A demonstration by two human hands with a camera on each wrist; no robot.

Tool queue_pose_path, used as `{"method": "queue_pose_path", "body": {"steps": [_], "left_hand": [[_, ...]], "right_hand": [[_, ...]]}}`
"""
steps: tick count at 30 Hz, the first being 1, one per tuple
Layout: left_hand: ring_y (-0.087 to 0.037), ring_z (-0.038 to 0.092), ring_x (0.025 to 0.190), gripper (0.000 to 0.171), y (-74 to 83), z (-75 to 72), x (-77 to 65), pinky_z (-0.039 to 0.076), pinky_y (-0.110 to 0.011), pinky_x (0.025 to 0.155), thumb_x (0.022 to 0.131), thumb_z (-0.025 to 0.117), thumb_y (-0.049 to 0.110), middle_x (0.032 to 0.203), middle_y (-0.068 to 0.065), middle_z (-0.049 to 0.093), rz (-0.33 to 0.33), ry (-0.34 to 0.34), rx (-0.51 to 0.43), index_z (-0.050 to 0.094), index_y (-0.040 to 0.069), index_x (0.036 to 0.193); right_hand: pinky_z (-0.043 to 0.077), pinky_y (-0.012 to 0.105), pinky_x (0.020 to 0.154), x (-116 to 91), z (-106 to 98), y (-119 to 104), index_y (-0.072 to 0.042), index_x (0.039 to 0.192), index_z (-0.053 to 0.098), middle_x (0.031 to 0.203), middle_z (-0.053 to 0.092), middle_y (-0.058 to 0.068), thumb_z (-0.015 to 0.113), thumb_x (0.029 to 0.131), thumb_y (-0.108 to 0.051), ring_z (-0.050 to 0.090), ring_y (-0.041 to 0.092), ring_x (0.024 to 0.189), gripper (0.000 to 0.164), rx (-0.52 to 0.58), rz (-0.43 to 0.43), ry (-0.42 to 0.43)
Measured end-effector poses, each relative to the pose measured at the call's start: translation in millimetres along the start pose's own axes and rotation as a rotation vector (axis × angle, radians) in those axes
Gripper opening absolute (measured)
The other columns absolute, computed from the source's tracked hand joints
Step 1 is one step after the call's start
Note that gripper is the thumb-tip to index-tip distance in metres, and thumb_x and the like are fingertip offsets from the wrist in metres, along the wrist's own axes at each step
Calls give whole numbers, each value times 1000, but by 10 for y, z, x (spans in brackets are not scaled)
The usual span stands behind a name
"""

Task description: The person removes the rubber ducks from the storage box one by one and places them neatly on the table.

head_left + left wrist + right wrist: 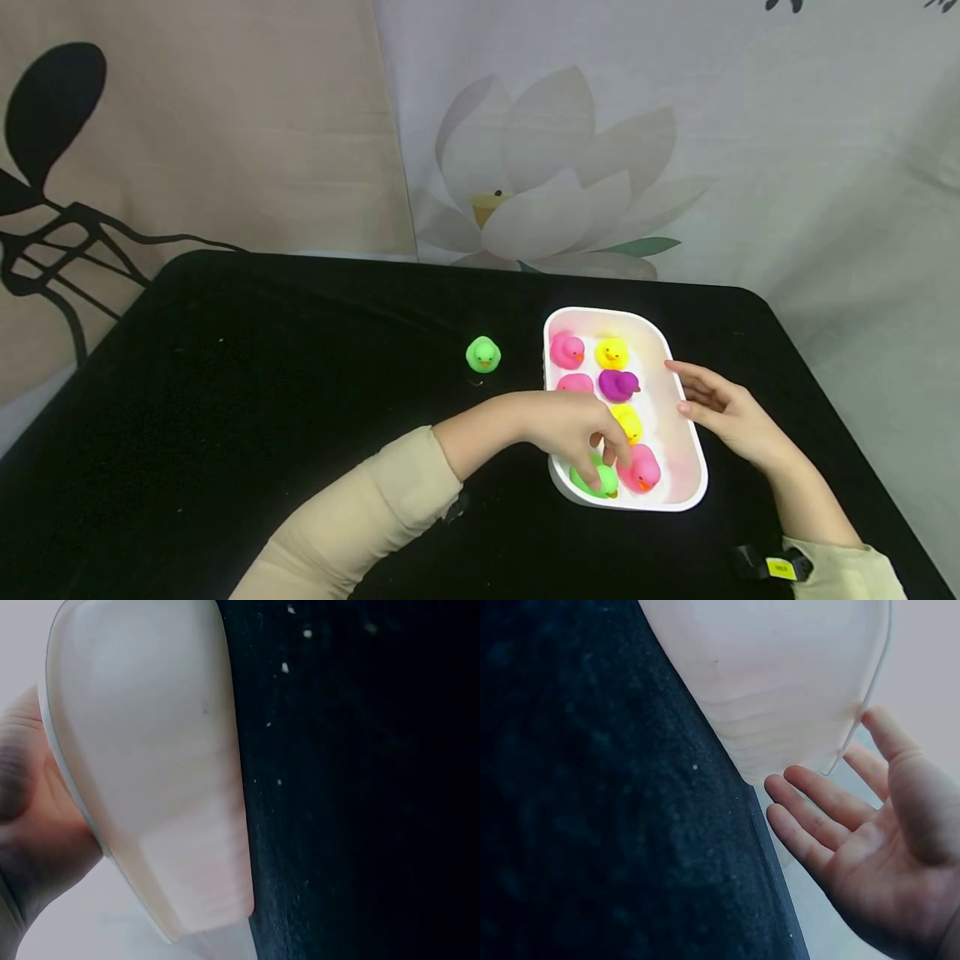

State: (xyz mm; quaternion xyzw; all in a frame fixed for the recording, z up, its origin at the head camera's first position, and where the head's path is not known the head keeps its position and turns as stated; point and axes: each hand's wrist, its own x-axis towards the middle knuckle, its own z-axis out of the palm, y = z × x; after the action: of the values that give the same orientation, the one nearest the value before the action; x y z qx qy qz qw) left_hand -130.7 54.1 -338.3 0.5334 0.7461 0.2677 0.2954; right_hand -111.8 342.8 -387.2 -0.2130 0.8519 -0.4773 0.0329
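Note:
A white plastic tray (686,467) stands on the black table with several rubber ducks in it. Reaching in over its left side, my left hand (573,425) has curled fingers around a green rubber duck (603,483) in the near left corner. A pink duck (642,467) sits right beside that one, and a yellow duck (628,421) is partly hidden behind the fingers. At the tray's right rim, my right hand (723,408) rests its fingertips with the fingers loosely extended. The right wrist view shows these fingers (817,817) along the tray's outside.
Another green duck (483,355) sits on the black tablecloth (300,358), left of the tray. Farther back in the tray are a pink duck (567,351), a yellow duck (612,353), a purple duck (617,385) and a half-hidden pink one (575,382). A printed curtain hangs behind the table.

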Motion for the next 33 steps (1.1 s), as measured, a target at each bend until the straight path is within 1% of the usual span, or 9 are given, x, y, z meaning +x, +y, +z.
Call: {"method": "queue_pose_path", "body": {"steps": [5, 9, 13, 17, 20, 25, 27, 31, 33], "left_hand": [[-1, 55, 82, 35, 6, 12, 44, 46, -12, 69, 75, 83, 22, 87, 13, 63, -4, -26, 40, 72, 16, 108], [-1, 54, 82, 32, 24, 31, 67, 45, -12, 68, 75, 83, 22, 86, 13, 62, -36, -34, 78, 73, 19, 105], [-1, 54, 80, 28, 27, 51, 75, 45, -12, 68, 75, 83, 23, 85, 13, 61, -51, -30, 98, 73, 20, 102], [0, 54, 78, 27, 22, 61, 76, 45, -12, 67, 76, 82, 23, 84, 14, 61, -52, -30, 112, 74, 21, 102], [1, 54, 80, 27, 15, 61, 72, 45, -12, 68, 76, 82, 22, 85, 14, 62, -40, -28, 103, 74, 20, 103], [0, 55, 83, 27, -5, 45, 55, 45, -12, 69, 78, 81, 18, 86, 14, 64, 5, -20, 68, 74, 17, 104], [1, 55, 84, 27, -14, 39, 48, 46, -12, 70, 78, 81, 17, 87, 14, 64, 19, -13, 55, 74, 16, 104], [1, 55, 85, 30, -24, 22, 31, 46, -11, 71, 77, 80, 17, 92, 13, 66, 44, 7, 24, 74, 14, 107], [0, 55, 86, 32, -28, 14, 22, 46, -11, 72, 77, 80, 16, 95, 12, 66, 59, 15, 10, 73, 12, 108]], "right_hand": [[52, 23, 76, -12, -3, 0, 2, 138, 45, 123, 54, -20, 62, 90, 2, 59, 1, 103, 51, -21, 12, 10], [52, 23, 77, -20, -4, 4, 1, 138, 45, 123, 54, -18, 62, 90, 1, 59, 1, 104, 52, -24, 11, 15], [51, 23, 77, -22, -4, 4, 2, 138, 44, 123, 54, -18, 62, 90, 2, 59, 1, 104, 52, -22, 11, 17], [51, 23, 77, -23, 4, 3, 1, 138, 45, 125, 55, -10, 62, 90, 0, 59, 1, 104, 52, -24, 16, 20], [51, 24, 77, -25, 12, 10, 0, 139, 45, 127, 55, -4, 63, 90, -1, 58, 0, 105, 52, -32, 22, 23], [51, 24, 77, -20, 13, 16, -1, 139, 45, 127, 55, -5, 62, 91, -2, 58, 0, 106, 52, -39, 29, 28], [51, 24, 77, -15, 14, 7, -1, 139, 44, 128, 55, 2, 62, 91, -1, 58, -1, 105, 52, -37, 29, 26], [52, 24, 76, -7, 20, -20, 0, 139, 44, 128, 52, 22, 62, 91, -1, 58, -1, 105, 52, -28, 22, 19], [51, 23, 76, -6, 21, -30, 0, 139, 44, 128, 51, 27, 62, 91, 0, 58, -1, 105, 52, -27, 18, 16]]}}
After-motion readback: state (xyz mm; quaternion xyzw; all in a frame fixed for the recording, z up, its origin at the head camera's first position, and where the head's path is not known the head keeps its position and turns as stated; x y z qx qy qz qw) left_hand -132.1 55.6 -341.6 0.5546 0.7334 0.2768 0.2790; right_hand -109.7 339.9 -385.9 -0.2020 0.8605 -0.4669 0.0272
